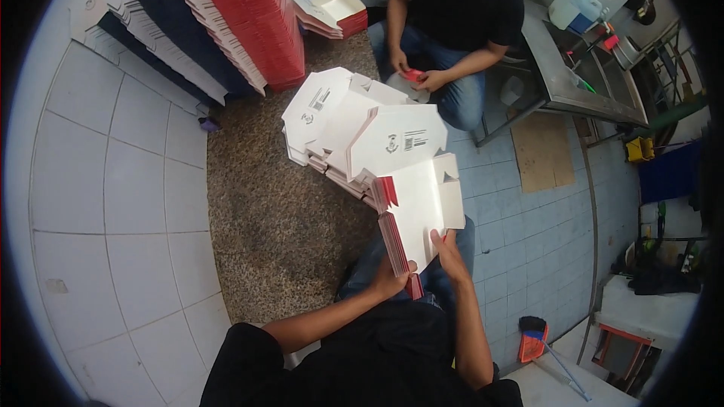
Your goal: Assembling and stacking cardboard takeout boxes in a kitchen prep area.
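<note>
A stack of unfolded food-box blanks (pixel 411 207), white on the upper face and red at some edges, lies tilted toward me. My left hand (pixel 392 279) grips its near left corner, with the fingers partly hidden below. On the right edge my right hand (pixel 449 258) holds it, thumb on the white face and fingers underneath. The stack's far end overlaps another pile of box blanks (pixel 320 117) resting on the speckled stone counter (pixel 264 203).
Tall stacks of red cartons (pixel 260 15) and dark blue cartons (pixel 188 38) stand at the back left. A folded open box (pixel 339 11) sits beyond. Across from me, a seated person (pixel 456 30) holds a small red item. A steel sink table (pixel 581 83) is behind, a dustpan (pixel 532 345) lower right.
</note>
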